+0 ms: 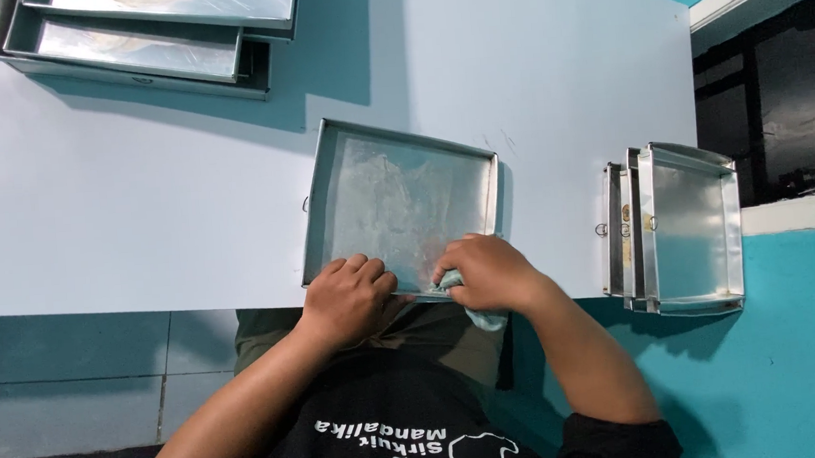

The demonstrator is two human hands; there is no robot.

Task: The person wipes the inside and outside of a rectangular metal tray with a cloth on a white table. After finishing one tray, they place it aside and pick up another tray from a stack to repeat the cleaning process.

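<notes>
While the left hand (347, 295) clamps its rim, shallow metal tray (396, 196) — smeared, dull — right hand (487, 273) pinching cloth (475, 312)

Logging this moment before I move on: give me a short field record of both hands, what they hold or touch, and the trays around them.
left hand: grips the near rim of the metal tray, fingers curled over the edge
right hand: presses a pale cloth against the tray's near corner
metal tray: flat on the white table, its inside smeared
tray stack, far left: nested trays on the table
tray stack, right: nested trays at the table's edge
</notes>
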